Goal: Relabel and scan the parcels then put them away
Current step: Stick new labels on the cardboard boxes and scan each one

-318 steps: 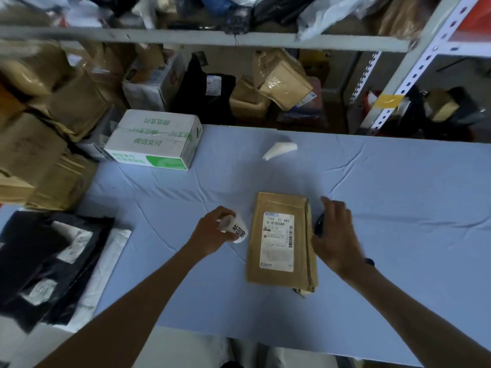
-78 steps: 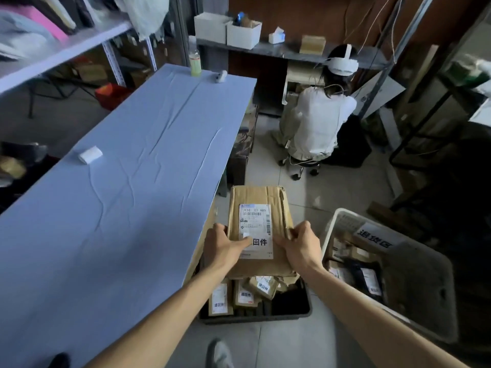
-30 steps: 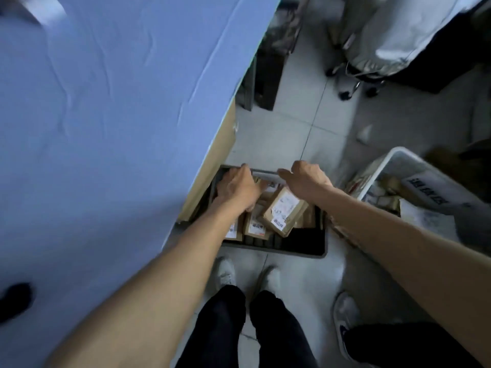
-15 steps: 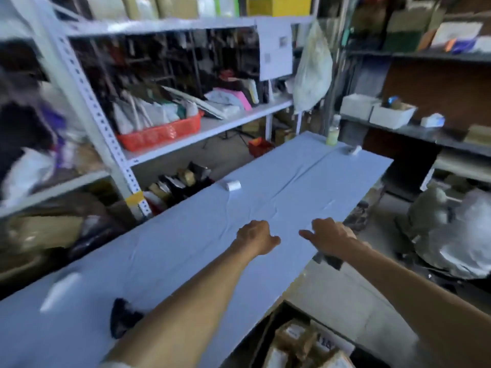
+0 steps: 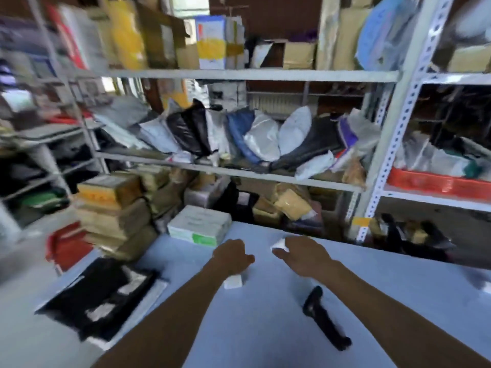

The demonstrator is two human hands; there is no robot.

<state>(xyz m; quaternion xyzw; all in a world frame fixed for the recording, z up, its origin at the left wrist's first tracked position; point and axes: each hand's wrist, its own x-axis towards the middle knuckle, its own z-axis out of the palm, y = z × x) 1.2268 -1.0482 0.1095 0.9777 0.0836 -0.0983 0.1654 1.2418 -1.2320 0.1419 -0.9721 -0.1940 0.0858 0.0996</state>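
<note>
Both my hands hover over the blue table (image 5: 265, 328) and hold nothing. My left hand (image 5: 232, 257) is curled into a loose fist, just above a white label roll (image 5: 233, 282). My right hand (image 5: 303, 257) is open with its fingers stretched left, next to a white scrap of paper (image 5: 278, 244). A black handheld scanner (image 5: 322, 314) lies on the table below my right forearm. Black bagged parcels (image 5: 101, 296) lie flat at the table's left end. The view is blurred.
A white and green box (image 5: 199, 225) sits at the table's far edge, with a stack of brown cartons (image 5: 117, 211) to its left. Metal shelving (image 5: 252, 74) behind the table is packed with bags and boxes. An orange tray (image 5: 438, 183) sits on the right shelf.
My hands left the brown parcel in the crate on the floor and rose over the table. My view has swung left from the table's far end to the shelving.
</note>
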